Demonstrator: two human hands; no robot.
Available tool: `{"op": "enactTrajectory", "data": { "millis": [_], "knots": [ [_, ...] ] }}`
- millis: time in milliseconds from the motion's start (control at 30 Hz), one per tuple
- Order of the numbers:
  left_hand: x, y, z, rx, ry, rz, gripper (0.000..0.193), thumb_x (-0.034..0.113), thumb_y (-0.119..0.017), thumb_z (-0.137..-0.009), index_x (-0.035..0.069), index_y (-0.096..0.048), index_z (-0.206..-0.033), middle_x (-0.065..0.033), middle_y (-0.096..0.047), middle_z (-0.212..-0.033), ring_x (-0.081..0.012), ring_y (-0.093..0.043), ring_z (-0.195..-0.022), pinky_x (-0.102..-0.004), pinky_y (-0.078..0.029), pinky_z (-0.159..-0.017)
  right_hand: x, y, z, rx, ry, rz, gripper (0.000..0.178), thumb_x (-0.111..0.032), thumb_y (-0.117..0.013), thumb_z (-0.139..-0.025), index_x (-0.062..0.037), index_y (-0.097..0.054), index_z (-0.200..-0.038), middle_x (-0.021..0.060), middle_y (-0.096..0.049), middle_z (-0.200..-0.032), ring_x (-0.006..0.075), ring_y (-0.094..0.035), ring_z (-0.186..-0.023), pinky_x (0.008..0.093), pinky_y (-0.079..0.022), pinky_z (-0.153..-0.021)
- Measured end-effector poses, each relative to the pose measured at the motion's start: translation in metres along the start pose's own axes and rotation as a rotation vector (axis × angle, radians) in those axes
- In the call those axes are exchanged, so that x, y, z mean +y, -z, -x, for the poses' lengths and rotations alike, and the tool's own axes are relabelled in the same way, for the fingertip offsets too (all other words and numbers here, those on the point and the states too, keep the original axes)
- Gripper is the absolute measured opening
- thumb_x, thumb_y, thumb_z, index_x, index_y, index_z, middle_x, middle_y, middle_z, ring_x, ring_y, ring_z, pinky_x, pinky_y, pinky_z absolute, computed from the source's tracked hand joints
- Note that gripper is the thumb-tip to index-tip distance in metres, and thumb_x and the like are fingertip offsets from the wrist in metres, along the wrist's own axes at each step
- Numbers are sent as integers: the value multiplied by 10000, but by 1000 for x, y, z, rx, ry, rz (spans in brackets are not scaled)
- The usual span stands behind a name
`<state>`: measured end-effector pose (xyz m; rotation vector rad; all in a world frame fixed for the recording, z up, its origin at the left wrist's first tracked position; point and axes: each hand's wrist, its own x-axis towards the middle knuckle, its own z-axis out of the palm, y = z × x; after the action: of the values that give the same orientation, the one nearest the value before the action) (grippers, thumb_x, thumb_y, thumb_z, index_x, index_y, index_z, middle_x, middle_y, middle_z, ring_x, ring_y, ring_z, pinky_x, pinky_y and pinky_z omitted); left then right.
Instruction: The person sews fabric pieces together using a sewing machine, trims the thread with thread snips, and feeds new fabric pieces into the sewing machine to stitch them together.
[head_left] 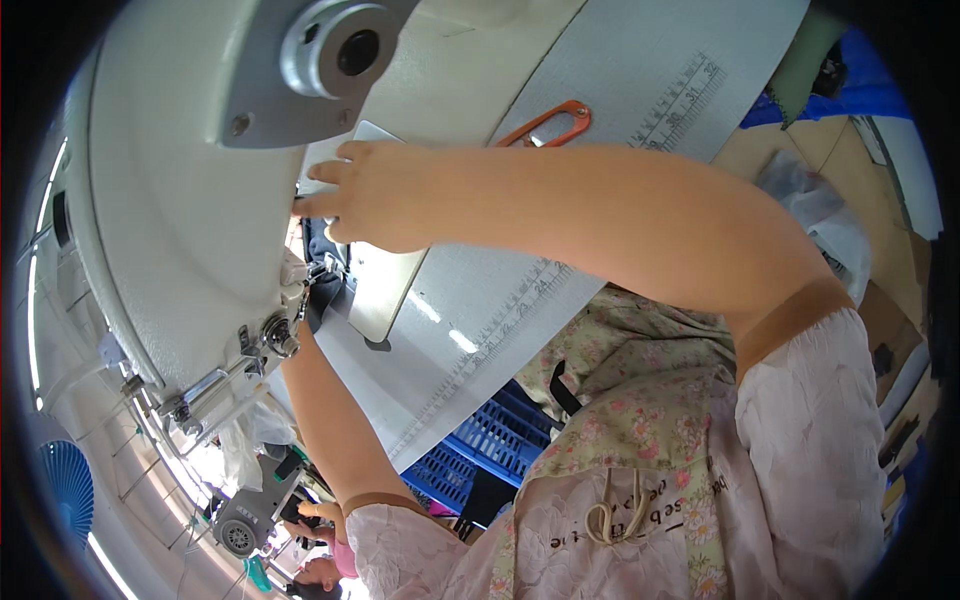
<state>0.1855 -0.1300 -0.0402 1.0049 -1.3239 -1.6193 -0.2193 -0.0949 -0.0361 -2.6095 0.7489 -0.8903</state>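
Dark cloth on the bench, between both arms beside the sewing machine.
Its visible strip runs from just under the right hand toward the left forearm, the right hand nearer in view — those fingers spread apart, tips at the machine's edge, any contact with the cloth unclear. The left hand is hidden behind the machine — its fingers' state cannot be told.
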Motion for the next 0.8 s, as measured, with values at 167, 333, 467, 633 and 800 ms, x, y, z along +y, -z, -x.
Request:
{"op": "enactTrajectory", "data": {
  "millis": [167,333,467,633,800],
  "knots": [
    [-9,-9,4,80,-69,-3,377,143,-546,-975,-3,-469,-1313,-143,-584,-1129,-180,-579,-893,-289,-495,-749,-29,52,32,-45,-85,118,125,-146,-642,-816,-96,-707,-911,25,-592,-992,211,-567,-979,378,-465,-838],
    [-4,-4,-4,136,-97,-13,367,145,-551,-971,-3,-475,-1298,-140,-584,-1122,-179,-573,-885,-289,-488,-743,-25,107,98,-191,-381,255,181,-181,-685,-772,-84,-660,-922,34,-601,-1002,209,-568,-977,341,-468,-812],
    [-15,-24,-1,159,-114,-19,358,147,-555,-968,-3,-480,-1285,-138,-585,-1116,-178,-568,-879,-290,-483,-738,-2,90,118,43,-260,261,106,-137,-710,-736,-88,-666,-819,30,-611,-933,207,-589,-918,343,-491,-813],
    [-14,-50,-2,186,-145,-33,348,148,-559,-964,-2,-486,-1270,-135,-585,-1109,-177,-563,-871,-290,-476,-732,-9,81,100,149,-290,246,56,-134,-659,-802,-86,-661,-829,54,-634,-923,232,-626,-880,372,-517,-761],
    [-9,-69,1,214,-170,-48,338,150,-564,-960,-2,-492,-1254,-132,-585,-1102,-176,-557,-863,-290,-469,-727,-45,66,53,-14,-446,-208,188,-253,-550,-917,-91,-646,-928,97,-639,-761,317,-656,-749,448,-522,-665]
  ]
}}
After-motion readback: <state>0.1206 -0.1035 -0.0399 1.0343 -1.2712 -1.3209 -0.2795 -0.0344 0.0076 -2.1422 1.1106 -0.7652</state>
